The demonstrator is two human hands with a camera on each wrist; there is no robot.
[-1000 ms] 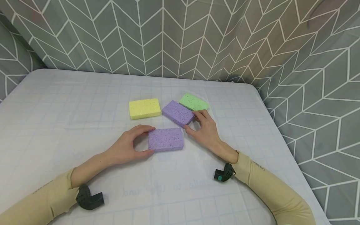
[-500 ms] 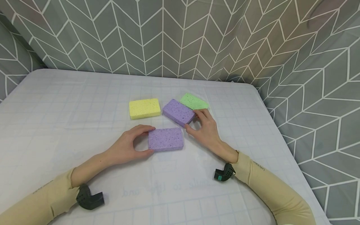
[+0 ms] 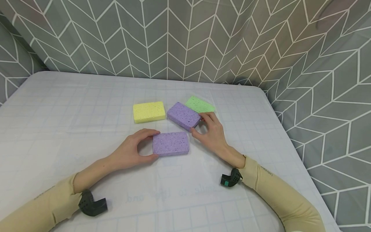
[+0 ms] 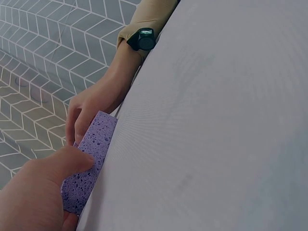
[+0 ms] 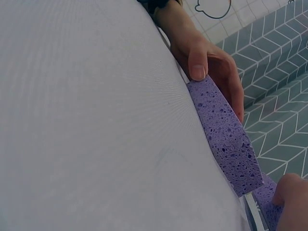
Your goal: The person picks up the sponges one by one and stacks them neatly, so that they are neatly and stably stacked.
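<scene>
Left hand (image 3: 128,150) pinches the near purple sponge (image 3: 171,143) by its 9 o'clock end, right hand (image 3: 214,137) the far purple sponge (image 3: 183,115), 1 o'clock from it, at 4 o'clock. Probably light, squishy, non-slip stuff, so gentle end pinches should do.

Your left hand (image 5: 210,53) grips one end of a purple sponge (image 5: 226,137) on the white bench (image 5: 96,120); at lower right, your right hand (image 5: 294,204), cut off by the frame, touches a second purple sponge (image 5: 267,204).
</scene>
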